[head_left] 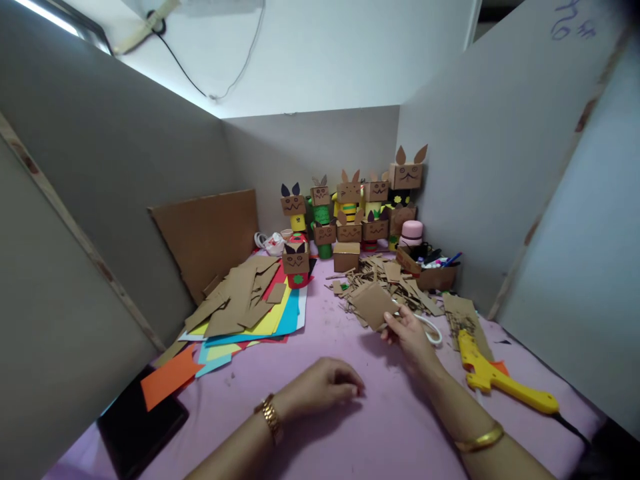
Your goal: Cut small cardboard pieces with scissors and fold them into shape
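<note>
My right hand is closed on a square piece of brown cardboard, held just above the pink tabletop beside a heap of cardboard scraps. White-handled scissors lie right behind that hand. My left hand, with a gold watch on the wrist, rests on the pink surface with its fingers curled under; nothing shows in it.
A yellow glue gun lies at the right. Coloured paper sheets and cardboard pieces pile up at the left, with an orange sheet over a black tablet. Cardboard box figures and a pen box stand at the back. Partition walls enclose the space.
</note>
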Available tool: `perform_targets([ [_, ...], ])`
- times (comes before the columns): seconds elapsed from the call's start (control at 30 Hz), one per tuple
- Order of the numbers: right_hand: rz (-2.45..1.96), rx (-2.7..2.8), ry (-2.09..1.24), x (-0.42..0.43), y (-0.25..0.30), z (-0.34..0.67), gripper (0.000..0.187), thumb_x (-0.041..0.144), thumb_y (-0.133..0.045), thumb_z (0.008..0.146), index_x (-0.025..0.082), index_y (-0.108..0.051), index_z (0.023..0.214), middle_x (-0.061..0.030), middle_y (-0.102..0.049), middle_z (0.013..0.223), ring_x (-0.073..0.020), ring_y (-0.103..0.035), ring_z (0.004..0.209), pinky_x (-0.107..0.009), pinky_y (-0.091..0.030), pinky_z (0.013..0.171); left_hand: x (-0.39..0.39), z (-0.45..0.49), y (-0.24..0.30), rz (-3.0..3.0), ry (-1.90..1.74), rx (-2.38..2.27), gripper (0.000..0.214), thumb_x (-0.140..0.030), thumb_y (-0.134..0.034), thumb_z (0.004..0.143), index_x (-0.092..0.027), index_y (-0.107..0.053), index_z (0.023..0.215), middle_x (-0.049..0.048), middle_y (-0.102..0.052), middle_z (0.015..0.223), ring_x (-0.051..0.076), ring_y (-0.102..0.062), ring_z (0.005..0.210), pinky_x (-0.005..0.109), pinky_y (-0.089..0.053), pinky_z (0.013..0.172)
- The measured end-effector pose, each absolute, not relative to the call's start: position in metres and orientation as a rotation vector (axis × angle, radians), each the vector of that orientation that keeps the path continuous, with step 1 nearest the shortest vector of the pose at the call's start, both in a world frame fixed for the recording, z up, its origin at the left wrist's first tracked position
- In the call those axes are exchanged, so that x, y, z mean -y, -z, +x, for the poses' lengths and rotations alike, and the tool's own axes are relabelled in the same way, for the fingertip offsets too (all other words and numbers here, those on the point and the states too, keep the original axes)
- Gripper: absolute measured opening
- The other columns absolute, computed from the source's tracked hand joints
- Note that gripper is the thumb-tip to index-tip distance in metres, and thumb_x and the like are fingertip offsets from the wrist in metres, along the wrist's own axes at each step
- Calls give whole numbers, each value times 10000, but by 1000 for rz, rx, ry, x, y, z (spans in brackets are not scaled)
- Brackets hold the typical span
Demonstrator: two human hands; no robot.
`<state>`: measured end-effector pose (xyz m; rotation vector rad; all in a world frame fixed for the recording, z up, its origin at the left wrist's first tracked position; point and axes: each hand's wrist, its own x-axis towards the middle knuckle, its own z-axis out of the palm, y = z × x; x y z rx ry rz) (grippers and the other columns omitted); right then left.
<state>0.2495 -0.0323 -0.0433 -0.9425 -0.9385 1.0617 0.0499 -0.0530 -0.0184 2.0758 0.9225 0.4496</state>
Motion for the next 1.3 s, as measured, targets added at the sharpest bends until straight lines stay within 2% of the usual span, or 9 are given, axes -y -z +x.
perform_targets([
  [0.1, -924, 916, -1054, 32, 44, 249, 414, 431, -706, 608, 188, -495, 868, 81, -557, 438, -83, -473, 347, -156, -323, 351, 48, 64, 17, 1985, -543, -788, 312, -205, -600, 698, -205, -641, 1007, 48, -698, 937, 184, -621, 854, 295, -464, 780],
  [0.17, -917, 882, -1025, 31, 43, 251, 412, 436, -706, 609, 196, -486, 862, 92, -540, 419, -81, -466, 341, -155, -318, 354, 40, 72, 12, 1938, -730, -848, 461, -240, -476, 799, -221, -433, 1258, 89, -562, 1217, 190, -482, 1126, 355, -340, 967],
  [0.23, -904, 846, -987, 31, 41, 254, 408, 441, -702, 612, 207, -478, 860, 96, -542, 446, -76, -468, 349, -157, -319, 360, 36, 79, 12, 1863, -764, -814, 375, -296, -434, 828, -219, -507, 1188, 91, -589, 1174, 199, -520, 1082, 383, -375, 941],
  [0.3, -892, 826, -959, 30, 39, 257, 405, 443, -702, 608, 212, -481, 856, 93, -547, 484, -76, -479, 365, -162, -325, 366, 38, 88, 18, 1869, -644, -729, 247, -311, -644, 676, -195, -677, 891, 64, -701, 879, 226, -636, 829, 380, -491, 772],
  [0.4, -889, 838, -939, 29, 39, 261, 387, 435, -702, 612, 212, -489, 847, 93, -530, 477, -82, -478, 373, -169, -324, 368, 38, 101, 30, 1715, -914, -657, 447, -254, -798, 458, -216, -683, 889, 63, -696, 941, 247, -620, 902, 371, -471, 827],
  [0.53, -905, 921, -931, 29, 41, 262, 342, 435, -647, 682, 227, -468, 885, 98, -515, 490, -83, -466, 383, -174, -328, 386, 18, 99, 32, 1547, -1197, -789, 471, -340, -546, 768, -259, -451, 1223, 80, -435, 1351, 200, -410, 1212, 358, -341, 984],
  [0.87, -999, 1870, -911, 69, 44, 220, 24, 184, -536, 762, 187, -536, 785, 44, -515, 615, -117, -459, 557, -213, -330, 519, 68, 48, 36, 1368, -1435, -1123, 363, -424, -365, 858, -199, -489, 1115, 90, -591, 1100, 196, -530, 1043, 332, -391, 904],
  [1.13, -1114, 2079, -765, 78, 47, 211, 95, 149, -440, 813, 211, -451, 885, 14, -564, 702, -150, -517, 618, -224, -349, 556, 81, 57, 50, 1519, -1211, -1193, 288, -420, -319, 873, -202, -499, 821, 2, -542, 744, 163, -526, 710, 266, -448, 646],
  [1.3, -1078, 2090, -753, 85, 45, 205, 191, 91, -387, 826, 215, -428, 965, -34, -605, 850, -175, -561, 747, -251, -391, 656, 84, 55, 48, 1557, -1228, -1136, 278, -388, -296, 887, -205, -500, 849, 10, -543, 789, 164, -524, 772, 281, -431, 737],
])
